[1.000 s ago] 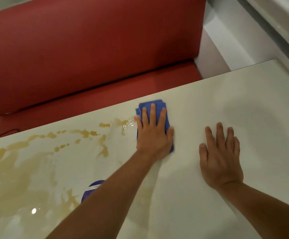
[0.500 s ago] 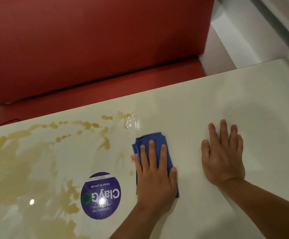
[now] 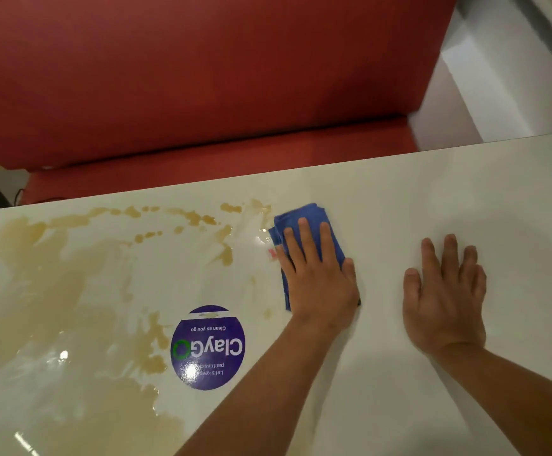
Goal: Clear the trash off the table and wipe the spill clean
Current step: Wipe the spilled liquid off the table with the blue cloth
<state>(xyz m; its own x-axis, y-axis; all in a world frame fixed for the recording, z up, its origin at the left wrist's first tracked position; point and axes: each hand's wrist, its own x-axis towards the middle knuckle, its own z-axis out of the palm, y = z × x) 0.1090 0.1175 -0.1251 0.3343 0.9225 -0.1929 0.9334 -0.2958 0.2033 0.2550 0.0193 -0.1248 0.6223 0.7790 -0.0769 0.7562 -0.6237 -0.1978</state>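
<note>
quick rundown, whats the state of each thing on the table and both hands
blue cloth: folded, flat under left hand
left hand: fingers straight, pressing the cloth
right hand: flat on bare tabletop, holds nothing
brown spill: unwiped, smeared left of the cloth
round purple sticker: stuck flat, partly wet

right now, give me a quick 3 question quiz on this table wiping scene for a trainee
1. True or false: the left hand presses a blue cloth flat on the table.
2. Which side of the cloth does the brown spill lie on? A) the left-hand side B) the right-hand side
3. Fill in: the right hand lies flat on a ____ part of the table.

Key
1. True: its straight fingers lie on the cloth.
2. A: the spill spreads around the round purple sticker.
3. Dry: no brown liquid shows there.
</note>
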